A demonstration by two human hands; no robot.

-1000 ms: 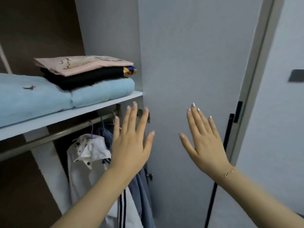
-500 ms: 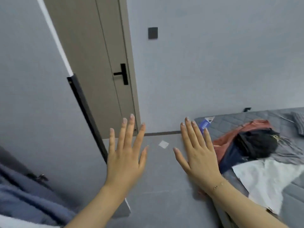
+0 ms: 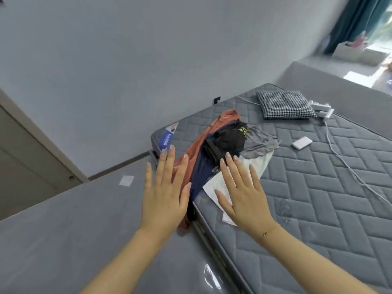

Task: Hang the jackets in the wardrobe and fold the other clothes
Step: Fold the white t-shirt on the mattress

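Fingers [image 3: 167, 162] of the left hand [image 3: 164, 200] are straight and spread, and those of the right hand [image 3: 244, 194] the same; both hands are raised palm-down in front of the camera and hold nothing.

Beyond them the clothes lie in a loose pile at the near corner of the bed [image 3: 318, 198]: a rust garment [image 3: 214, 132] on the outer side, draping over the mattress edge toward the floor [image 3: 74, 230]; a navy garment [image 3: 201, 175] beside it; a black garment [image 3: 227, 141] bunched on top; a grey garment [image 3: 258, 143] behind, and a white garment [image 3: 216, 187] flat underneath, nearest the right hand. A cushion [image 3: 284, 105], a small white device [image 3: 301, 142] and a cable [image 3: 350, 166] lie well apart from the pile.

The step in hand looks like picking the next piece. Which of these is a jacket cannot be told from here. Best to lift the black piece first, since it sits on top, pinching it at two points along one edge so it opens out and can be judged. Pulling the rust piece from below would drag the pile off the edge. The bare quilted surface to the right gives room to fold.
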